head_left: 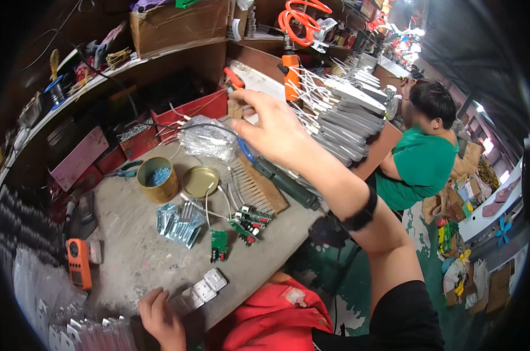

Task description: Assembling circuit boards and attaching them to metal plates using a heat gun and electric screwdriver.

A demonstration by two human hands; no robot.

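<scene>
My right hand is stretched out over the far side of the bench, thumb and fingers apart with nothing visible between them. Just past its fingertips lies a red-handled tool. Beneath the wrist is a dark green electric screwdriver with a blue end. My left hand hovers at the near bench edge, fingers loosely bent and apart, holding nothing I can see. Beside it sit small white plastic blocks. Green circuit boards with white wires lie mid-bench, next to shiny metal brackets.
A tin of blue screws stands beside its round lid. An orange meter lies left. Grey strips with white wires are piled at right; an orange tool hangs above. A person in green sits beyond.
</scene>
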